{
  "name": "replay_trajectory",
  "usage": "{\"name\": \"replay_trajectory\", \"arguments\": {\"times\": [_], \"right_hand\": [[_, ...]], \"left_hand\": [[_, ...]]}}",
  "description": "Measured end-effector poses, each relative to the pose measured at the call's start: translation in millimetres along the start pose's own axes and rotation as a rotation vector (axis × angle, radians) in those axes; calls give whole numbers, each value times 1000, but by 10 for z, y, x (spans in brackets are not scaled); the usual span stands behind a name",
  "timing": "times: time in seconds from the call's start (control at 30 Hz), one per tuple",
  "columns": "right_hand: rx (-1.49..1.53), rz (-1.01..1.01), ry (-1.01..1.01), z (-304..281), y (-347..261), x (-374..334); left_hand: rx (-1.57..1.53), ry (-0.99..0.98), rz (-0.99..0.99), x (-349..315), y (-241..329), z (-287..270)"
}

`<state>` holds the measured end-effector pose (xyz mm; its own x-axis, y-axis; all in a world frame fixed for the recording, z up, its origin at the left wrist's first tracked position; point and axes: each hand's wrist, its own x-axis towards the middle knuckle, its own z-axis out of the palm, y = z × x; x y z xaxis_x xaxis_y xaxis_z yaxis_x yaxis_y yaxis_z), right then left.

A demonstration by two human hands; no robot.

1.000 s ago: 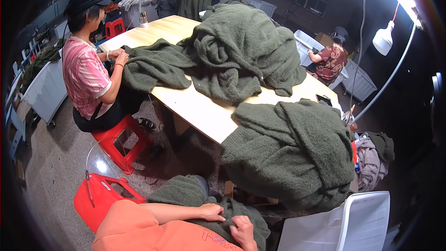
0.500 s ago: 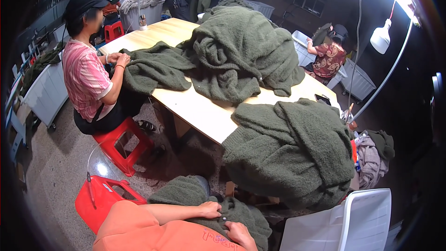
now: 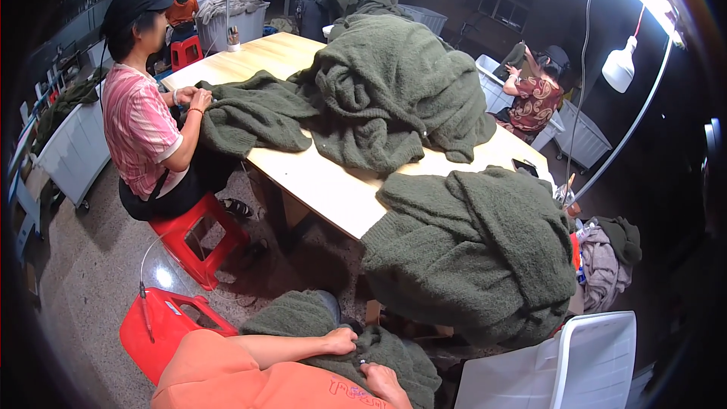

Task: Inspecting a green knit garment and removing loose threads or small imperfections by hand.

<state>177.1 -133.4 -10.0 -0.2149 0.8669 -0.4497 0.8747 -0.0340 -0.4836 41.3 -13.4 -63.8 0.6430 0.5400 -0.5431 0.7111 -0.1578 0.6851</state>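
Dark green knit garment [image 3: 409, 356] bunched across the wearer's lap, lower middle of view, below the near edge of the tabletop [image 3: 322, 185]. Orange top [image 3: 250, 379] just behind it.

Left hand [image 3: 341, 341]: on the garment, fingers curled in and clenched on a fold. Right hand [image 3: 385, 383]: just beside it, nearer the body; fingers bent, tips at a small shiny spot [image 3: 363, 362] on the knit. Cannot tell whether they pinch it or only touch.

Tabletop: large green heap [image 3: 401, 83] toward the middle; second green heap [image 3: 477, 250] on the near corner, hanging over the edge. Dark phone [image 3: 524, 167] by the right side. Cup of tools [image 3: 233, 39] at the far left corner.

Left: co-worker in a pink striped top [image 3: 144, 117], seated on a red stool [image 3: 201, 238], both hands on a green piece [image 3: 254, 110] lying partly on the tabletop. Another red stool [image 3: 140, 326] near the wearer, slim corded tool [image 3: 148, 316] in front of it.

Right: white bin [image 3: 564, 360], close to the near heap. White lamp [image 3: 621, 67] hangs above. Farther back, co-worker in a patterned top [image 3: 536, 104] raises dark cloth beside a bin.
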Motion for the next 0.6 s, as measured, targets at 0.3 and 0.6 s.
{"name": "replay_trajectory", "arguments": {"times": [0.3, 0.6], "right_hand": [[122, -16, 120, 104, 79, 76], [33, 92, 32, 96, 62, 102]], "left_hand": [[-200, 6, 124, 113, -154, 97], [-139, -40, 108, 140, -154, 69]]}}
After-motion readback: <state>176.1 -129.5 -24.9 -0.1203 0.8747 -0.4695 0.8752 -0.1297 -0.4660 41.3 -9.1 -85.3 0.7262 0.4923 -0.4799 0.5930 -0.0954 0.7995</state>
